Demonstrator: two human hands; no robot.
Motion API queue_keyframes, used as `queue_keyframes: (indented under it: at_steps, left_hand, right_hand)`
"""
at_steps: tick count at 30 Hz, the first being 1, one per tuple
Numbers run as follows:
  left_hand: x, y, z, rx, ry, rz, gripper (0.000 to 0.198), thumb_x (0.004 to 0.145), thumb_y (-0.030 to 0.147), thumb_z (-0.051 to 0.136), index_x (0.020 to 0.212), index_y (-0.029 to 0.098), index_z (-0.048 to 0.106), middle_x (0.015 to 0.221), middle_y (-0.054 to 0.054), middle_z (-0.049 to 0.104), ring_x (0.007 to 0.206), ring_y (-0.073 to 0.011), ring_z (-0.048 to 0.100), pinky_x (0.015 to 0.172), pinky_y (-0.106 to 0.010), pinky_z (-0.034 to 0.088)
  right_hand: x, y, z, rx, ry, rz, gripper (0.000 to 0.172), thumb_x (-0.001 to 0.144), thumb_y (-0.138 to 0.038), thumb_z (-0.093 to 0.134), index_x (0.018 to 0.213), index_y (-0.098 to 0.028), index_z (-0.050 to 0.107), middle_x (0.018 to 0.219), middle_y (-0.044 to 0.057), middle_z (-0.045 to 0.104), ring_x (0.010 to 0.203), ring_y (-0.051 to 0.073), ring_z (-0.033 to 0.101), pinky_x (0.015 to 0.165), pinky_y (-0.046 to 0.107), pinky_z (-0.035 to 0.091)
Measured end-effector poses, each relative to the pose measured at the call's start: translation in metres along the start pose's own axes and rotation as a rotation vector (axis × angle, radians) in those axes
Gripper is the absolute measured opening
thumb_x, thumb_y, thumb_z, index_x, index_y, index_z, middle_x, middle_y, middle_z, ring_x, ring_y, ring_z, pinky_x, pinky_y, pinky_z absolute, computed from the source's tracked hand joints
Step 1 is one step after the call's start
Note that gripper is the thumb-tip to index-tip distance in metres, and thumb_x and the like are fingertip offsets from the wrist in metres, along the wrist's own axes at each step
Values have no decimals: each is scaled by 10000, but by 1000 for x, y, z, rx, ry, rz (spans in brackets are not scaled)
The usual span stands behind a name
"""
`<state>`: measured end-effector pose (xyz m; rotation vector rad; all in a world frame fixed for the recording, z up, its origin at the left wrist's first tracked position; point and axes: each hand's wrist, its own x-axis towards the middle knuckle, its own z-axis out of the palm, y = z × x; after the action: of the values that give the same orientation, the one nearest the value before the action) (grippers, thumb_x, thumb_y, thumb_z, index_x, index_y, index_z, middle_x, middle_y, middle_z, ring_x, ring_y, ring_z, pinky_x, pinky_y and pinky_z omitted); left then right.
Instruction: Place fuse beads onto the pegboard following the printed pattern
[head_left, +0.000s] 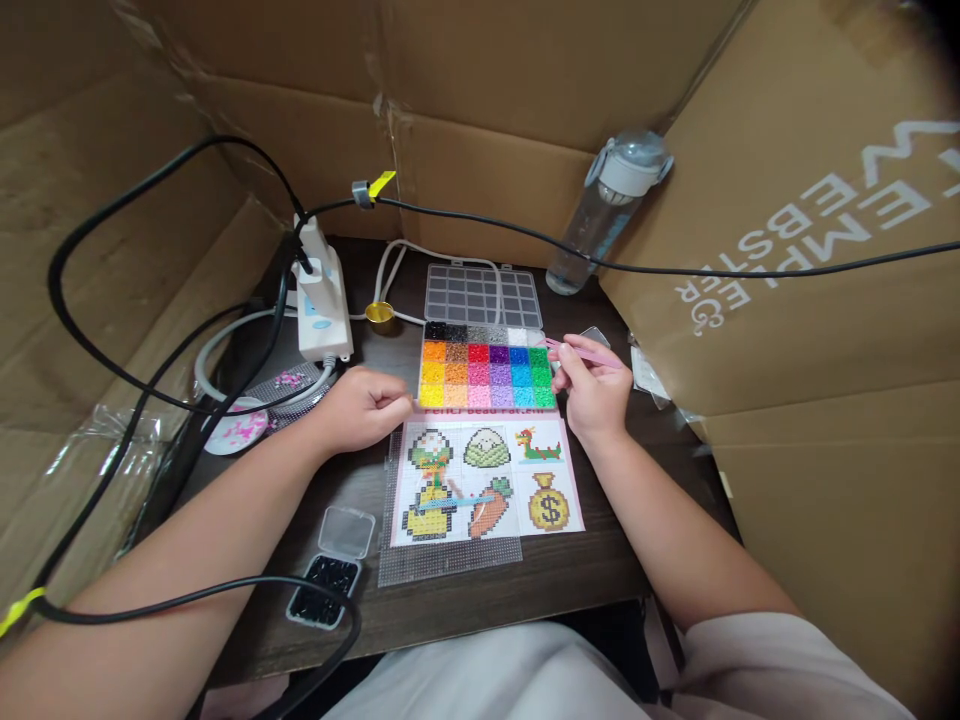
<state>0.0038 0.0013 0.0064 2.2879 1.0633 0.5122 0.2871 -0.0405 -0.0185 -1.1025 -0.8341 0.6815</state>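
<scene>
My right hand (596, 395) pinches pink tweezers (596, 352) at the right edge of the bead box. Their tips reach the top right compartments, beside the white beads. This bead box (478, 365) is open and holds small beads sorted by colour. My left hand (367, 408) rests as a loose fist beside the box's lower left corner, with nothing visible in it. Below the box lies a printed pattern sheet (547, 455) with pixel pictures, among them a dragon and a money bag. A clear pegboard (450, 568) overlaps its left part, with some coloured beads on it.
A small box of black beads (324, 590) stands open at the front left. Left of my left hand are a white dish with pink beads (236, 425) and a power strip (321, 310). A water bottle (604, 215) stands at the back right. Black cables (465, 212) cross the view; cardboard walls surround the table.
</scene>
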Motion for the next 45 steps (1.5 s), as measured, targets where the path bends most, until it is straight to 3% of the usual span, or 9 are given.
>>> queue_keyframes:
  at_steps: [29,45]
  left_hand:
    - [0,-1,2,-10,4,0,349,737,261,474,455,173,290,459,54,224,447,-51,244,442,-209,208]
    - [0,0,0,-1,9,12,347,738,257,468,455,175,285,455,57,221,440,-52,239,435,-209,199]
  right_hand:
    - [-3,-3,1,-133,-79,26,222,773,-355,711,872,-164,660,694,15,722,388,69,505,382,228,396]
    - [-2,-2,0,-130,-59,37,236,764,-358,716,878,-169,633,707,19,723,387,71,497,382,229,397]
